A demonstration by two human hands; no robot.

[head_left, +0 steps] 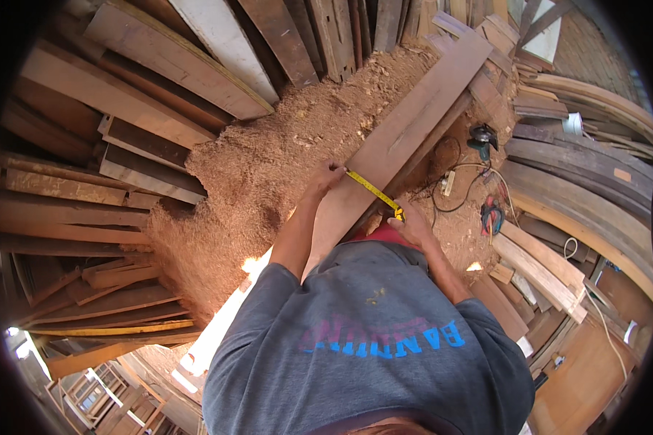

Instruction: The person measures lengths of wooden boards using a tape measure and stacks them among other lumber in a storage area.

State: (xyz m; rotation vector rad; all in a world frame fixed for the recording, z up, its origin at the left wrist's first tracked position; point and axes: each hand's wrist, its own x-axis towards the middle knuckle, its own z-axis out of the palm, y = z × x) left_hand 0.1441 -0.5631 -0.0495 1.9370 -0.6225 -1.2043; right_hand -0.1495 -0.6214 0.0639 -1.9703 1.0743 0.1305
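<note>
A long brown wooden plank (pixel 406 116) runs diagonally away from me to the far right. Across its width stretches the yellow blade of a tape measure (pixel 371 187). My left hand (pixel 329 177) pinches the blade's end at the plank's left edge. Over the right edge, my right hand (pixel 412 223) is closed round the tape's yellow case, which the fingers partly cover. Beneath the plank, along its right side, another darker board (pixel 442 123) shows.
Sawdust (pixel 232 181) covers the ground. An angle grinder (pixel 482 139) with a cord lies right of the plank, near a red and black cable bundle (pixel 492 216). Boards (pixel 174 58) lean at the far left; curved timber (pixel 580 174) is stacked at right.
</note>
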